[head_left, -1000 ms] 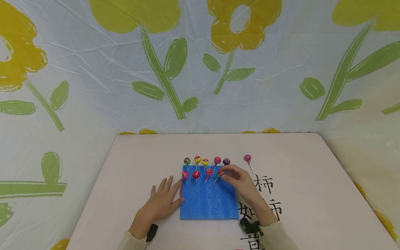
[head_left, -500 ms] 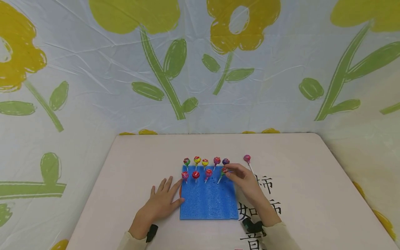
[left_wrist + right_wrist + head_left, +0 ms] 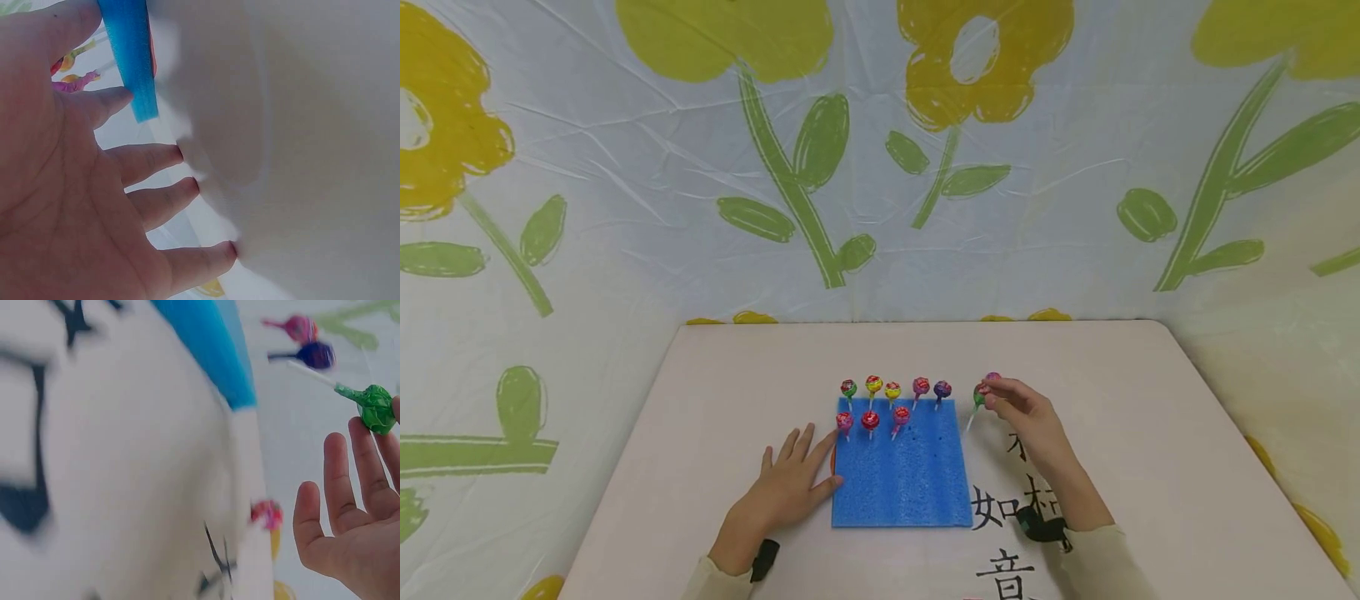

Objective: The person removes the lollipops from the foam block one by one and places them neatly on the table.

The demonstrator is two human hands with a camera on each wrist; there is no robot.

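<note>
In the head view, a green-wrapped lollipop (image 3: 978,396) is pinched by its candy end between the thumb and fingertips of the right hand (image 3: 1036,423), stick slanting down, above the table (image 3: 1150,433) just right of the blue foam block (image 3: 898,492). Eight lollipops are planted in the block: a back row of five (image 3: 892,390) and a front row of three (image 3: 870,419). A pink lollipop (image 3: 993,376) is partly hidden behind the right hand. The block's left edge is touched by the left hand (image 3: 790,490), spread and gripping nothing

In the left wrist view, its fingers are seen straight and apart

In the right wrist view, the green wrapper is held at the fingertips, the ring and little fingers being extended clear of it
</note>
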